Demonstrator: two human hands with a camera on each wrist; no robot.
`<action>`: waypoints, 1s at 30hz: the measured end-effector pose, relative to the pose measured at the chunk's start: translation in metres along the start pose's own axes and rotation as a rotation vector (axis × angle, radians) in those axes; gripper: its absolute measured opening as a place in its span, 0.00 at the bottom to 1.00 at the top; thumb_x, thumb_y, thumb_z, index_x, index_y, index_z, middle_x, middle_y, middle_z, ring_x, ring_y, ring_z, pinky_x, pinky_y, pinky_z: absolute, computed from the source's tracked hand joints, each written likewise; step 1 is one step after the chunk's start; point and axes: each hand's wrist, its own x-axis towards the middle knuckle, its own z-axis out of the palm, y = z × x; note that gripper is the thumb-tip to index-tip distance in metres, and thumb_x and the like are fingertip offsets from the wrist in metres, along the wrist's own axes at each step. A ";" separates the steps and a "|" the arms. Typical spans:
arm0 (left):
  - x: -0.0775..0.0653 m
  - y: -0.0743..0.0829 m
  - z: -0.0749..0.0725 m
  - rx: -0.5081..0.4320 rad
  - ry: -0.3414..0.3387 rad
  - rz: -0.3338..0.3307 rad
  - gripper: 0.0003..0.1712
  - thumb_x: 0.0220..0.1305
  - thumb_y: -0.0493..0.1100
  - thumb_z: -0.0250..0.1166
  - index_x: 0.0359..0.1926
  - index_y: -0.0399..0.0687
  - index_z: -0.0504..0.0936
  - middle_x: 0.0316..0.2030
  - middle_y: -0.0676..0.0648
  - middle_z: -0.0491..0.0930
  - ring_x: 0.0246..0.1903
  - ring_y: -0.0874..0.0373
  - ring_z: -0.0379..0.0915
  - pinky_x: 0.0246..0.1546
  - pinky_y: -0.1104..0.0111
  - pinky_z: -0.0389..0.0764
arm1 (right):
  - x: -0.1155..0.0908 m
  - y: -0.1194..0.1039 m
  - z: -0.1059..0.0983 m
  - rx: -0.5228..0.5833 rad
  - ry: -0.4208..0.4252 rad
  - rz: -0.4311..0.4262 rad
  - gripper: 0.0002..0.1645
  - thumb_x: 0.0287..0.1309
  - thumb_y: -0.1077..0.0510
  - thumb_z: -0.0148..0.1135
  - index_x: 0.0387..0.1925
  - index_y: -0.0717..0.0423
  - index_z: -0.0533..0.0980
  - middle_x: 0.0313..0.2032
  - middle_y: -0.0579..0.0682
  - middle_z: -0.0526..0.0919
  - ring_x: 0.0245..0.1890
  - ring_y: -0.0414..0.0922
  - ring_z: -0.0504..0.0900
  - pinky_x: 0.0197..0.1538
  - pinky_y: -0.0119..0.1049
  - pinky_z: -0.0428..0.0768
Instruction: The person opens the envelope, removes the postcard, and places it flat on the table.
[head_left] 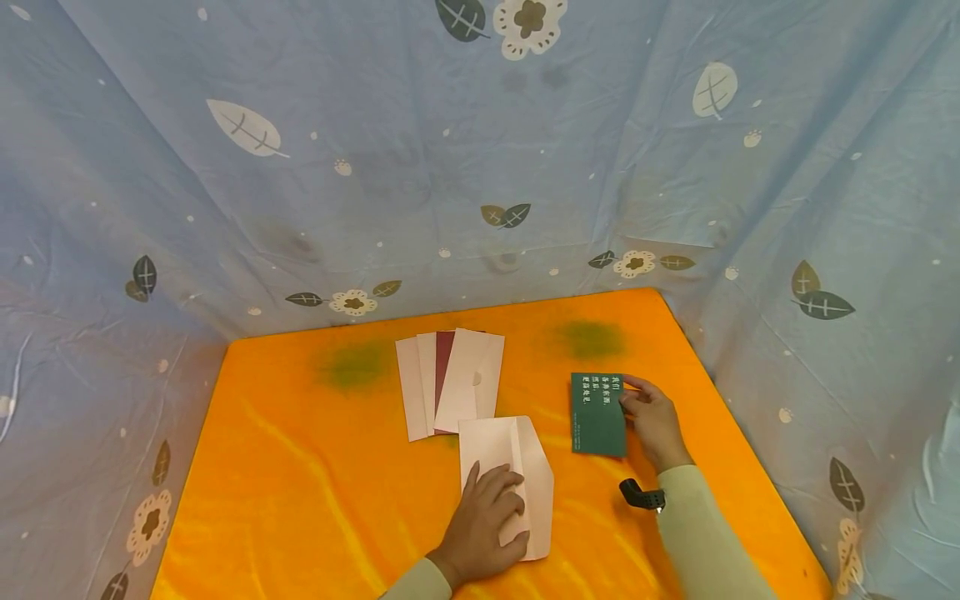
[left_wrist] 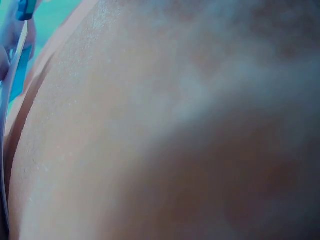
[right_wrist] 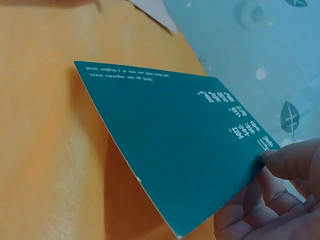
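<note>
A pale pink envelope [head_left: 536, 500] lies on the orange cloth with its flap spread out to the right. My left hand [head_left: 486, 525] rests on it, fingers spread and slightly bent across its face near the flap crease. To the right, my right hand [head_left: 654, 423] pinches a dark green card [head_left: 597, 425] with white printed writing at its right edge. In the right wrist view the thumb lies on top of the card [right_wrist: 165, 135] with fingers beneath, and the card tilts above the cloth. Blurred skin fills most of the left wrist view.
Behind the open envelope, several pale pink envelopes [head_left: 480, 367] lie fanned out, with a dark red piece [head_left: 442, 358] among them. An orange cloth [head_left: 300, 500] covers the table. Blue patterned curtains [head_left: 420, 167] hang at the back and both sides.
</note>
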 end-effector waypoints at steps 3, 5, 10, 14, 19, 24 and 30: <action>0.000 0.000 -0.001 -0.003 0.003 0.000 0.13 0.60 0.50 0.74 0.40 0.58 0.78 0.64 0.49 0.77 0.73 0.47 0.67 0.67 0.23 0.59 | 0.002 0.000 -0.002 -0.011 -0.003 0.012 0.29 0.86 0.60 0.53 0.82 0.56 0.66 0.62 0.60 0.74 0.54 0.51 0.78 0.49 0.35 0.83; 0.000 0.000 -0.001 -0.002 0.002 -0.002 0.13 0.60 0.50 0.74 0.41 0.58 0.78 0.64 0.49 0.77 0.74 0.47 0.67 0.67 0.23 0.59 | 0.003 0.001 -0.003 -0.018 -0.001 0.019 0.30 0.86 0.60 0.53 0.82 0.55 0.66 0.61 0.60 0.74 0.55 0.52 0.78 0.50 0.35 0.83; -0.001 -0.001 0.000 -0.002 -0.008 -0.009 0.13 0.61 0.51 0.74 0.41 0.58 0.78 0.65 0.49 0.77 0.74 0.47 0.66 0.67 0.24 0.59 | 0.006 0.005 -0.004 -0.037 0.015 0.019 0.29 0.85 0.61 0.53 0.81 0.57 0.66 0.59 0.59 0.74 0.56 0.52 0.78 0.49 0.33 0.82; 0.000 -0.001 0.000 0.001 -0.013 -0.008 0.13 0.61 0.51 0.73 0.41 0.58 0.78 0.65 0.49 0.77 0.74 0.46 0.67 0.67 0.24 0.58 | 0.008 0.008 -0.004 -0.060 0.043 0.019 0.29 0.84 0.62 0.54 0.80 0.59 0.67 0.58 0.60 0.76 0.52 0.50 0.79 0.46 0.31 0.82; 0.000 -0.001 0.000 0.010 -0.013 -0.007 0.13 0.61 0.51 0.73 0.41 0.58 0.78 0.65 0.50 0.77 0.74 0.46 0.67 0.68 0.24 0.58 | 0.011 0.011 -0.002 -0.080 0.077 0.029 0.29 0.84 0.62 0.55 0.79 0.60 0.68 0.57 0.60 0.77 0.49 0.51 0.79 0.43 0.32 0.82; -0.001 -0.001 -0.001 0.005 -0.003 -0.004 0.13 0.60 0.51 0.74 0.40 0.58 0.78 0.65 0.50 0.77 0.73 0.46 0.67 0.67 0.24 0.59 | 0.014 0.014 -0.002 -0.086 0.083 0.040 0.29 0.84 0.62 0.55 0.80 0.59 0.68 0.57 0.60 0.77 0.50 0.52 0.79 0.44 0.32 0.82; -0.001 0.000 0.000 0.005 -0.004 -0.005 0.13 0.60 0.51 0.74 0.41 0.58 0.78 0.65 0.50 0.77 0.74 0.47 0.66 0.68 0.24 0.58 | 0.014 0.014 -0.004 -0.087 0.071 0.027 0.29 0.85 0.60 0.53 0.81 0.59 0.67 0.60 0.62 0.76 0.52 0.52 0.79 0.45 0.31 0.82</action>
